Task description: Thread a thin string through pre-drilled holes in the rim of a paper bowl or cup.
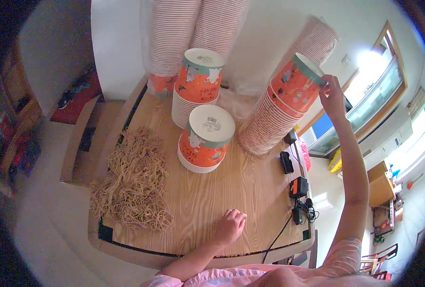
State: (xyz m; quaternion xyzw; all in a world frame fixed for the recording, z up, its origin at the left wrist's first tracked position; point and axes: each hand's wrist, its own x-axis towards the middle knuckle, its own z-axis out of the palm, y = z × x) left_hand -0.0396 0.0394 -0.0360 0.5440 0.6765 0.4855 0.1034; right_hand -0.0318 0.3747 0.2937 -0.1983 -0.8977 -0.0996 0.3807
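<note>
My right hand [332, 95], arm stretched out, pinches the upper edge of an orange and green paper bucket [296, 83] that sits upside down on a tall, leaning stack of nested buckets [265, 124]. My left hand [231, 226] rests on the tabletop near its front edge, fingers curled in, with nothing visible in them. Mid-table stands a short upside-down paper bucket stack [206, 138], its white base facing up. Just behind it is a taller stack of the same buckets [200, 79]. A tangled heap of beige cords [136, 184] lies on the left.
Long sleeves of nested buckets [174, 38] in clear plastic stand at the back of the wood-grain table [188, 215]. Along the right edge are a black adapter [298, 187], a small black box [286, 162] and cables. A cardboard box [85, 143] stands beyond the table's left side.
</note>
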